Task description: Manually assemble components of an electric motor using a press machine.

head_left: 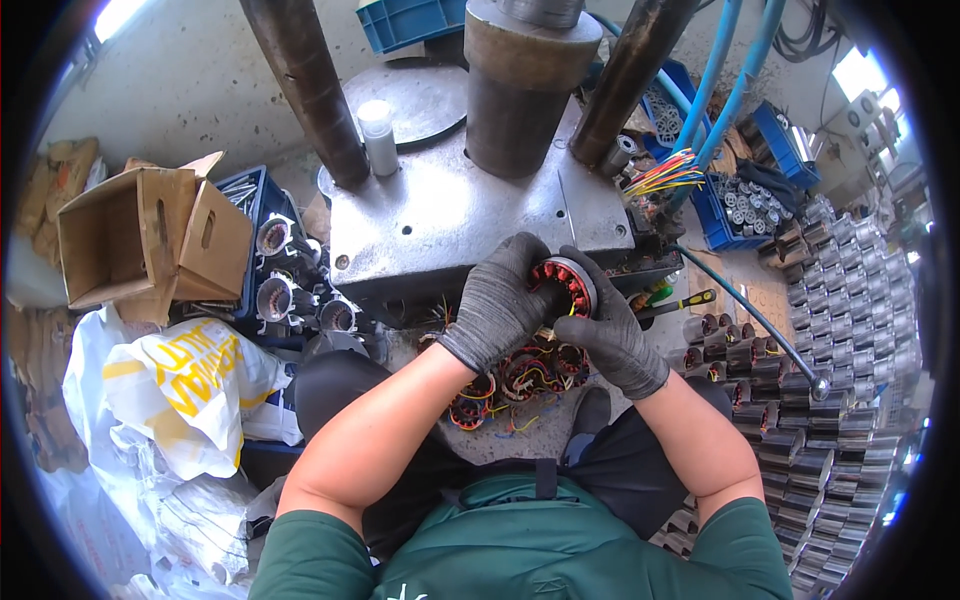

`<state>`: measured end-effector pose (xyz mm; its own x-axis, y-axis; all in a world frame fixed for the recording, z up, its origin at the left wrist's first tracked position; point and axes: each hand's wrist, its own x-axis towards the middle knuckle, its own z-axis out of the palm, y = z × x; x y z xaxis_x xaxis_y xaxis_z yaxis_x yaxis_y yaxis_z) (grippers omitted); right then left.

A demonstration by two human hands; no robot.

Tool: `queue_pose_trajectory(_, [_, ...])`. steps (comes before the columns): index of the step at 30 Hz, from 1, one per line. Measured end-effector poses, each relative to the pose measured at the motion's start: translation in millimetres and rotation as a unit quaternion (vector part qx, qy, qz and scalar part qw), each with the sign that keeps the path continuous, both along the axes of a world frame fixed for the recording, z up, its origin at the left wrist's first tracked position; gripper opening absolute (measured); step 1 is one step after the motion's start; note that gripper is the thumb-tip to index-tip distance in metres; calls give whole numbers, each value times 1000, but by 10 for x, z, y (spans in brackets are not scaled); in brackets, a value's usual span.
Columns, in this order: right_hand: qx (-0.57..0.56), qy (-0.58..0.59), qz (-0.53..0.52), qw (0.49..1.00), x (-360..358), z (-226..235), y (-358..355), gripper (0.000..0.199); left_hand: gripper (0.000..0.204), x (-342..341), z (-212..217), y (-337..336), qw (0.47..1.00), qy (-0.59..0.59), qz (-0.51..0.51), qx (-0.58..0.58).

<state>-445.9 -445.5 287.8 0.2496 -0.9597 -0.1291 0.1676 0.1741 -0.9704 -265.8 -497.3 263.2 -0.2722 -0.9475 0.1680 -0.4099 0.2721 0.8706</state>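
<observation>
Both my hands, in dark grey knit gloves, hold one motor stator (577, 281) just in front of the press bed. It is a steel ring with red-coated windings inside, tilted so that its open end shows. My left hand (503, 300) grips its left side, fingers closed round it. From the right, my right hand (615, 335) wraps its rim, the thumb along the lower edge. Below the hands, several wound stators (522, 375) with red, yellow and blue lead wires lie on the floor between my legs.
The steel press bed (450, 225) carries a thick ram (530, 90), two columns and a white bottle (378, 138). Metal housings (275, 298) and cardboard boxes (150, 240) stand left. Stacked steel cylinders (850, 330) fill the right, near a long metal lever (760, 325) and a screwdriver (690, 300).
</observation>
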Motion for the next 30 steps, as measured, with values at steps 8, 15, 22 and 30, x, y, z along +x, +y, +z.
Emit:
queue_pose_trajectory(8, [-22,-37,-60,997,82,-75,-56,88,45,-22,-8,52,997,75,21,-13])
queue_pose_trajectory(15, [85,-252,-82,960,64,-47,-172,61,128,-51,-88,188,986,45,-29,-160])
queue_pose_trajectory(22, [31,-160,1,987,143,13,-274,73,128,-167,-187,50,944,323,10,59])
queue_pose_trajectory(30, [-37,179,-12,983,-364,119,-773,61,113,139,-39,-8,966,242,69,-64])
